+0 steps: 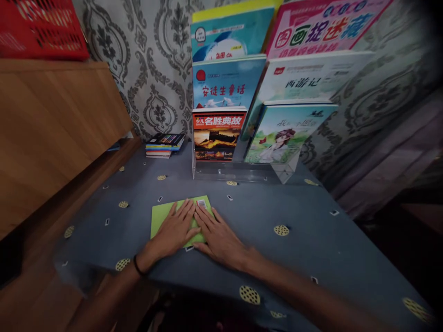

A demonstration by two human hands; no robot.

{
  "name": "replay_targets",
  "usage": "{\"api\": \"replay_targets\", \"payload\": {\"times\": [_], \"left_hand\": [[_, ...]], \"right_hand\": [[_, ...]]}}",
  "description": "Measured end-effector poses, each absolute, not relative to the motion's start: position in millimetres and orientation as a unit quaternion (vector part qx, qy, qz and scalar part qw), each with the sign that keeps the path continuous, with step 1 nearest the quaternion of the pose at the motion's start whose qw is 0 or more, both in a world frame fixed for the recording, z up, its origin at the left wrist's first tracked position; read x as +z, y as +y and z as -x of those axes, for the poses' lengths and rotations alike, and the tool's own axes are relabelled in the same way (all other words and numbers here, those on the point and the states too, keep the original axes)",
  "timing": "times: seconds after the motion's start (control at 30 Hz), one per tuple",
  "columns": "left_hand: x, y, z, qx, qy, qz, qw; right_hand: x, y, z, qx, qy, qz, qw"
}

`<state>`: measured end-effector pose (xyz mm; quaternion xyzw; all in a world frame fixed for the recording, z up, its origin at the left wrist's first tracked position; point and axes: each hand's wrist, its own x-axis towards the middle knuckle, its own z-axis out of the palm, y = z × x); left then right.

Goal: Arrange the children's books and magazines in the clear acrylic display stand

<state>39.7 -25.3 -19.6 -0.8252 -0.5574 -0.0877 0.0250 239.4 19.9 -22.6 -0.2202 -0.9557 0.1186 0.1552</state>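
Note:
A green book (159, 216) lies flat on the table near its front edge, with a white barcode label at its upper right corner. My left hand (176, 227) rests palm down on the middle of the book, fingers stretched out. Over the book's right side lies my right hand (218, 233), also flat, its fingers extended and its thumb at the lower edge. The fingertips of both hands meet or nearly meet close to the label. Much of the cover is hidden beneath the hands. A dark band circles my left wrist.
Behind the book, a clear acrylic rack (224, 171) holds several books in tiers. A small stack of books (165, 145) sits at the back left. The grey-blue patterned tablecloth (256, 207) covers the table. A wooden cabinet (58, 138) with a red basket (44, 32) stands left.

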Motion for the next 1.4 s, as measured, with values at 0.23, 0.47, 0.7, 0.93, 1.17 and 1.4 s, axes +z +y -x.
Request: {"api": "replay_targets", "payload": {"times": [0.23,0.47,0.7,0.93,1.17,1.4], "left_hand": [[-18.5,-60.9,-47.3,-0.079,-0.554,0.827,0.051],[-25.3,-86.7,-33.0,-0.087,-0.609,0.785,0.076],[-33.4,-100.7,-1.3,-0.096,-0.644,0.753,0.092],[-24.4,-98.2,1.9,-0.098,-0.606,0.779,0.128],[2.1,-90.6,5.1,-0.105,-0.577,0.798,0.141],[18.8,-79.2,22.3,-0.125,-0.636,0.76,-0.05]], "right_hand": [[-26.9,14.3,-253.2,0.127,-0.957,0.203,0.166],[-25.3,13.2,-255.3,0.147,-0.953,0.213,0.157],[-22.0,12.5,-256.2,0.16,-0.951,0.218,0.15],[-19.8,11.3,-256.6,0.158,-0.948,0.222,0.163],[-12.4,19.3,-256.8,0.166,-0.941,0.214,0.201],[-5.8,20.5,-260.0,0.161,-0.95,0.195,0.183]]}}
